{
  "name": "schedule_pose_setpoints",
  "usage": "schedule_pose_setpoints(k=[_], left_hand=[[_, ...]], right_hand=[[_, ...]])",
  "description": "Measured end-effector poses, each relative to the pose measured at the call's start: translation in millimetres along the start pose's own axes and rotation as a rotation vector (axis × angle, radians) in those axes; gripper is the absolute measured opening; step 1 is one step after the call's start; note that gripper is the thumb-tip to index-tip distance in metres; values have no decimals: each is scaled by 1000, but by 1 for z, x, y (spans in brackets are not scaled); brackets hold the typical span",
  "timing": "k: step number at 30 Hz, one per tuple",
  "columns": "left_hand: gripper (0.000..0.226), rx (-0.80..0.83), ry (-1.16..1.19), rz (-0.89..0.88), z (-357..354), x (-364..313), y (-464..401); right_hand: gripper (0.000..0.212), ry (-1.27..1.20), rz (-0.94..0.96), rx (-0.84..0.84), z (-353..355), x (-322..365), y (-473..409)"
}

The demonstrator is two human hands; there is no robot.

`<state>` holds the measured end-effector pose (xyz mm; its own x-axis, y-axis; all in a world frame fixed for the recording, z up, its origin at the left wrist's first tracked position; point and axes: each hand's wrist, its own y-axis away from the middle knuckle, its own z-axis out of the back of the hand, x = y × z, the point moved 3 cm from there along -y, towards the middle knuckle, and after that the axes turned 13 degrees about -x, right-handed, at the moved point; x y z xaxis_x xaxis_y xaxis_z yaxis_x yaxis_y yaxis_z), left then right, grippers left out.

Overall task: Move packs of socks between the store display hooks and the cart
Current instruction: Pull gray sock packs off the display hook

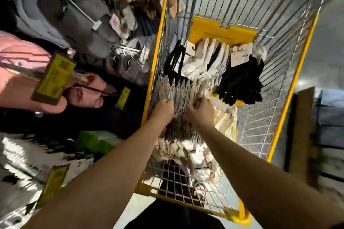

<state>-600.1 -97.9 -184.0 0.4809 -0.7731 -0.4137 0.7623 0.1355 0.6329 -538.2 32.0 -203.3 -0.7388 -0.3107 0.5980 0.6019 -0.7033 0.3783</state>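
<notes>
A wire cart (283, 87) with yellow edges stands in front of me, holding several packs of socks. Both my hands are inside it on one fanned row of grey sock packs (184, 91) with white card tops. My left hand (163, 107) grips the row's left end. My right hand (200, 111) grips its right end, fingers curled over the cards. Farther back in the cart lie white sock packs (204, 61) and black sock packs (242, 80). More pale packs (191, 152) lie under my forearms.
Display hooks (81, 13) on the left carry grey slippers (93, 29), pink slippers (28, 72) and yellow price tags (54, 78). Black-and-white goods hang at lower left. A yellow flap (221, 29) sits at the cart's far end. Grey floor and a dark shelf unit (316, 135) lie right.
</notes>
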Motion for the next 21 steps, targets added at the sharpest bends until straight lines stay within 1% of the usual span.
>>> schedule_pose_setpoints(k=[1,3,4,5,7,8,10,13,16,18,19,21], left_hand=[[48,2,-5,6,-4,-1,-4],[54,-25,-17,-21,-7,0,-8],[54,-21,-25,-28,-10,1,-11],[52,-22,-8,6,-12,2,-13],[45,-29,-12,44,-14,-2,-15],[45,-28,-18,75,-13,-4,-15],[56,-11,-15,116,-15,-6,-17],[63,-18,-27,124,-15,-5,-20],[69,22,-23,160,-17,-2,-24],[76,52,-23,173,-18,-2,-25],[78,61,-23,173,-18,-2,-26],[84,71,-18,174,-18,-3,-26]], right_hand=[[41,38,-3,-41,1,-4,-3],[64,101,7,-118,6,-9,-6],[71,91,-6,-176,8,-12,-10],[71,34,-31,-243,11,-14,-13],[62,-115,-118,-334,18,-18,-24],[62,-192,-174,-346,22,-18,-27],[67,-300,-248,-331,22,-24,-33],[59,-203,-202,-315,25,-29,-29],[52,-191,-156,-271,25,-30,-30],[51,-181,-141,-264,25,-30,-29],[51,-143,-110,-278,26,-28,-27],[45,-30,36,-310,28,-24,-20]])
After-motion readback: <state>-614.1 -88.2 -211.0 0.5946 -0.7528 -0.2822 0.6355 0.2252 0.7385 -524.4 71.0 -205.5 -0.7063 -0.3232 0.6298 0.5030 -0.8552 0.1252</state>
